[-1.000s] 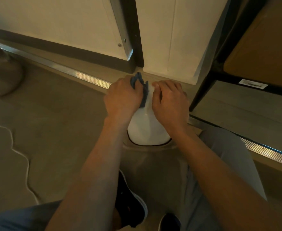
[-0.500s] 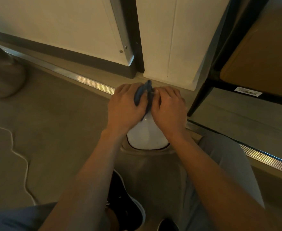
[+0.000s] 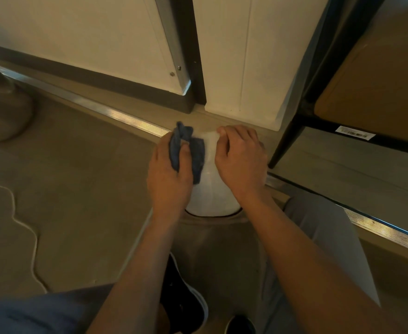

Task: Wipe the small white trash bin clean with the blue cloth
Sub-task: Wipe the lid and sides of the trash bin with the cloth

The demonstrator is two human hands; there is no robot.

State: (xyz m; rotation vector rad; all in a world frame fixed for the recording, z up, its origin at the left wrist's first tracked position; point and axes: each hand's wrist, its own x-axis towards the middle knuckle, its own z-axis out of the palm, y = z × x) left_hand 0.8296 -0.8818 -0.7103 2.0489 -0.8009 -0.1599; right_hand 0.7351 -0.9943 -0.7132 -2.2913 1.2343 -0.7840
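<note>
The small white trash bin (image 3: pixel 211 194) stands on the floor in front of my knees, its rounded lid facing up. My left hand (image 3: pixel 168 177) grips the crumpled blue cloth (image 3: pixel 197 153) and holds it against the left side of the lid. My right hand (image 3: pixel 242 157) rests on the lid's right side with its fingers curled over the far edge. Both hands hide most of the bin's upper part.
A white wall panel (image 3: pixel 241 56) and a dark door frame (image 3: pixel 193 49) rise just behind the bin. A black shelf leg (image 3: pixel 284 138) stands to the right, and metal floor strips (image 3: pixel 125 116) run across. A white cable (image 3: pixel 22 222) lies on the left floor; my black shoes (image 3: pixel 186 302) are below.
My left hand has slid back and to the left with the cloth, baring more of the white lid between the hands. The right hand stays on the lid.
</note>
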